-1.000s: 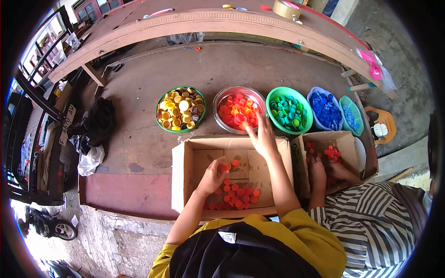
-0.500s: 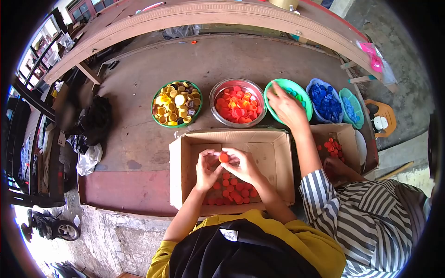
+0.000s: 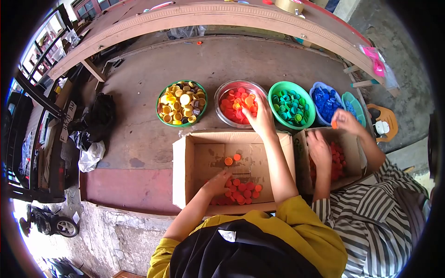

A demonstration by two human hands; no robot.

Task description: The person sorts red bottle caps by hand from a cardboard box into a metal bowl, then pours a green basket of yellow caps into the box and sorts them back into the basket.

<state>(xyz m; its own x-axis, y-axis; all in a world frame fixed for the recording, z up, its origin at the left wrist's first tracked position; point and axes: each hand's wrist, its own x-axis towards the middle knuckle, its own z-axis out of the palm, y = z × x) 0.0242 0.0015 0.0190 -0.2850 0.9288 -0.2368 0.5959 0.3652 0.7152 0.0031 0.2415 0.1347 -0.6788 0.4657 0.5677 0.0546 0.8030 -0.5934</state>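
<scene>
"Fingers of the left hand [image 3: 217, 184]: what lies farther left than they do?"

"The yellow caps' bowl [image 3: 176, 125], well beyond the fingertips, outside the box [image 3: 181, 167]."

"And the fingers themselves?"

"Low in the box, at the left edge of a pile of red caps [image 3: 243, 190]. Whether they grip one, I can't tell. Two loose caps [image 3: 228, 161] lie ahead of them, apart from the pile."

"Now the right hand [image 3: 263, 123]?"

"Over the right side of the metal bowl [image 3: 253, 86], with bowl caps [image 3: 235, 111] near its fingertips. Thumb and fingers look apart; I can't make out whether a cap sits between."

"Farther right?"

"The green bowl [image 3: 283, 85], just beside those fingers. Then a co-worker's left hand [image 3: 320, 147], nearer the body than them, in a second box [image 3: 302, 160]; the blue bowl [image 3: 320, 84], past the green; and the co-worker's right hand [image 3: 347, 123], closed on an orange cap [image 3: 334, 124]."
</scene>
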